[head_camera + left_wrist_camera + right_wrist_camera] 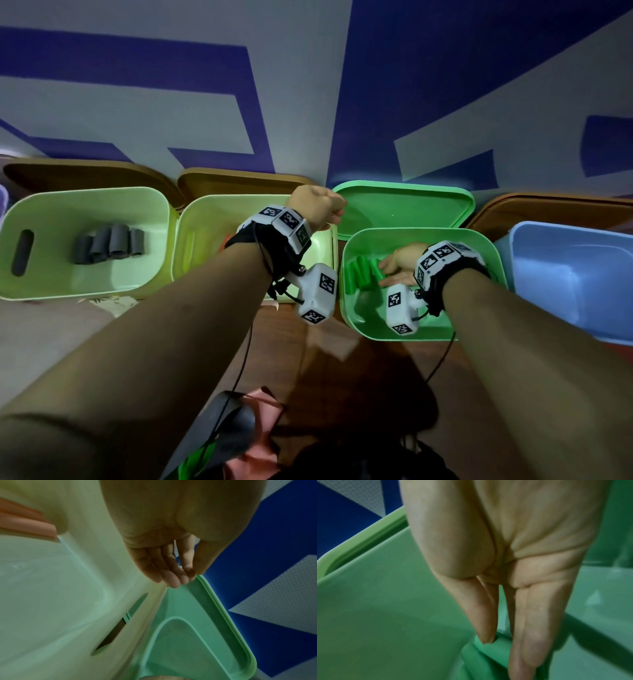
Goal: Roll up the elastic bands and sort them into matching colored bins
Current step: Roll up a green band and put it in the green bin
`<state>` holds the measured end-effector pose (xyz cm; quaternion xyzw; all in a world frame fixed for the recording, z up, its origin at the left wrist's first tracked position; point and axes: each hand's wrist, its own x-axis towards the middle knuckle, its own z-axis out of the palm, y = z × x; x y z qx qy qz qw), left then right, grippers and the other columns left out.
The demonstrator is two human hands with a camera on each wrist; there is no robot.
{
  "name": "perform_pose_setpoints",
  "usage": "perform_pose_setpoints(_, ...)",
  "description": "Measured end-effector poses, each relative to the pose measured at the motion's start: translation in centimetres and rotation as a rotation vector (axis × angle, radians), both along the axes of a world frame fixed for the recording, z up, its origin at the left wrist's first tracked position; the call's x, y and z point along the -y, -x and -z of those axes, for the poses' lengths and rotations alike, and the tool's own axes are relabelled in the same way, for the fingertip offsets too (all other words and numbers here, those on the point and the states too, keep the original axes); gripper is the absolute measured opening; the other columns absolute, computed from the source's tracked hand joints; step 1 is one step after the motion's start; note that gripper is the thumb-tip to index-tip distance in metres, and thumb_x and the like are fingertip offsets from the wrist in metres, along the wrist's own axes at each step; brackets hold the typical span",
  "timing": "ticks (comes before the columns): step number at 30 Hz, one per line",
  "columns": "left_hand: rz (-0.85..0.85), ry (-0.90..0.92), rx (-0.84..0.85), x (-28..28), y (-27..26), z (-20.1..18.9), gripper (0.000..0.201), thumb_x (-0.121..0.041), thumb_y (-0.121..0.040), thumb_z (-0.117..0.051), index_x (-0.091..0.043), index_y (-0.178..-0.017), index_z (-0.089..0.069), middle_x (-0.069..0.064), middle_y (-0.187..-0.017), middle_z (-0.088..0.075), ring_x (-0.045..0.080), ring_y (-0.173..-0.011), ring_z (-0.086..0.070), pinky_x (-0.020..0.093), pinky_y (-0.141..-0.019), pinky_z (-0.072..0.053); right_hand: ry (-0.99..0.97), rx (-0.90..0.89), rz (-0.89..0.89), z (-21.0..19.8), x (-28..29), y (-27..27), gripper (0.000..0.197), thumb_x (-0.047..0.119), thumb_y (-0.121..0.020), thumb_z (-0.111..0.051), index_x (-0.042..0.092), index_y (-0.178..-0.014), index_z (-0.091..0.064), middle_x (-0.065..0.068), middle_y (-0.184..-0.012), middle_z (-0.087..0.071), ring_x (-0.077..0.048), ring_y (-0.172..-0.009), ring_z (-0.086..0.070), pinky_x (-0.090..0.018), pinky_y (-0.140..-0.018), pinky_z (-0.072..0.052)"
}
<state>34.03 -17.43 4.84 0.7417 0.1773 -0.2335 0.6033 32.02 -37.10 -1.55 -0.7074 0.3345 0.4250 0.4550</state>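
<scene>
The green bin (486,260) and its lid (404,202) look like smooth, slightly glossy plastic. The rolled green bands (359,274) seem matt and rubbery. The floor (359,370) is polished wood, possibly laminate.

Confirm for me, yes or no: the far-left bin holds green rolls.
No. In the head view the far-left bin holds dark grey rolls; the green rolls lie in the green bin under the right hand.

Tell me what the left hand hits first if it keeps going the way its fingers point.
Most likely the green lid. In the left wrist view the left hand has its fingertips at the lid's near edge, beside the pale bin. Whether they already touch it is unclear.
</scene>
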Motion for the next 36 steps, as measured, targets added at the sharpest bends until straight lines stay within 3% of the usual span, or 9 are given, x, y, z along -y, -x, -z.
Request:
perform_pose_setpoints(4, -0.014, -0.002, -0.001, 0.0, -0.1, 0.0, 0.011, -0.009, -0.091, -0.059, -0.012, -0.082, -0.064, 0.002, -0.076, -0.064, 0.010, -0.062, -0.058, 0.020, -0.058, -0.046, 0.055, 0.025, -0.116, -0.4, -0.5, -0.1, 0.033, -0.006, -0.093, -0.052, -0.001, -0.125, -0.058, -0.014, -0.136, -0.055, -0.024, -0.108, -0.061, -0.032, -0.086, -0.056)
perform_pose_setpoints(7, -0.022, -0.006, -0.001, -0.1, -0.1, 0.0, 0.010, -0.010, -0.092, -0.058, -0.011, -0.084, -0.065, 0.001, -0.077, -0.065, 0.010, -0.063, -0.059, 0.021, -0.061, -0.047, 0.105, 0.017, -0.250, -1.0, -0.8, 0.0, 0.035, -0.001, -0.095, -0.051, 0.003, -0.129, -0.057, -0.013, -0.130, -0.059, -0.024, -0.104, -0.064, -0.022, -0.055, -0.052)
perform_pose_setpoints(10, -0.022, -0.010, 0.002, -0.1, 0.0, 0.0, 0.010, -0.011, -0.092, -0.059, -0.012, -0.083, -0.065, 0.000, -0.077, -0.065, 0.010, -0.064, -0.059, 0.022, -0.062, -0.047, 0.110, 0.011, -0.284, -1.2, -0.6, 0.0, 0.035, -0.002, -0.093, -0.053, 0.003, -0.128, -0.057, -0.013, -0.130, -0.059, -0.025, -0.110, -0.063, -0.029, -0.081, -0.057)
perform_pose_setpoints(14, -0.019, -0.016, 0.003, 0.0, 0.3, -0.2, 0.013, -0.011, -0.092, -0.059, -0.013, -0.080, -0.063, 0.001, -0.076, -0.065, 0.009, -0.063, -0.059, 0.022, -0.063, -0.047, 0.098, 0.014, -0.309, -1.8, -0.5, 0.4, 0.035, -0.001, -0.093, -0.052, 0.009, -0.126, -0.059, -0.010, -0.130, -0.058, -0.019, -0.080, -0.065, -0.020, -0.039, -0.043)
perform_pose_setpoints(18, -0.023, -0.022, 0.010, -0.1, 0.5, -0.3, 0.014, -0.010, -0.092, -0.059, -0.014, -0.079, -0.062, 0.000, -0.075, -0.064, 0.009, -0.063, -0.058, 0.022, -0.062, -0.046, 0.120, 0.041, -0.372, -2.1, -0.5, 0.4, 0.034, 0.001, -0.093, -0.054, 0.013, -0.123, -0.063, -0.007, -0.135, -0.056, -0.024, -0.104, -0.063, -0.028, -0.061, -0.049)
perform_pose_setpoints(24, -0.011, -0.035, 0.019, -0.4, 0.6, -0.4, 0.012, -0.012, -0.092, -0.059, -0.014, -0.081, -0.063, 0.000, -0.076, -0.064, 0.010, -0.065, -0.059, 0.023, -0.064, -0.047, 0.139, 0.045, -0.461, -2.9, -1.1, 0.5, 0.037, 0.001, -0.095, -0.051, 0.007, -0.132, -0.056, -0.009, -0.140, -0.052, -0.026, -0.117, -0.059, -0.022, -0.057, -0.048)
perform_pose_setpoints(28, 0.004, -0.045, 0.026, -0.5, 0.5, -0.5, 0.013, -0.011, -0.092, -0.058, -0.014, -0.080, -0.063, 0.000, -0.075, -0.063, 0.010, -0.064, -0.058, 0.023, -0.062, -0.046, 0.168, 0.066, -0.548, -2.9, -1.2, 0.2, 0.041, 0.003, -0.095, -0.054, 0.005, -0.136, -0.052, -0.009, -0.144, -0.048, -0.024, -0.124, -0.054, -0.025, -0.080, -0.051)
perform_pose_setpoints(32, 0.003, -0.049, 0.015, -0.5, 0.5, -0.4, 0.012, -0.011, -0.092, -0.058, -0.013, -0.082, -0.063, 0.001, -0.076, -0.064, 0.010, -0.065, -0.058, 0.022, -0.062, -0.047, 0.181, 0.041, -0.556, -3.6, -1.5, 0.3, 0.040, 0.004, -0.097, -0.048, 0.005, -0.137, -0.050, -0.009, -0.144, -0.048, -0.024, -0.126, -0.053, -0.017, -0.048, -0.045)
perform_pose_setpoints(36, 0.008, -0.057, 0.010, -0.4, 0.4, -0.4, 0.011, -0.012, -0.092, -0.058, -0.012, -0.083, -0.064, 0.001, -0.077, -0.064, 0.010, -0.065, -0.058, 0.022, -0.061, -0.047, 0.193, 0.043, -0.563, -3.4, -1.6, 0.1, 0.038, 0.010, -0.098, -0.049, 0.006, -0.136, -0.051, -0.011, -0.141, -0.051, -0.025, -0.118, -0.059, -0.022, -0.058, -0.047)
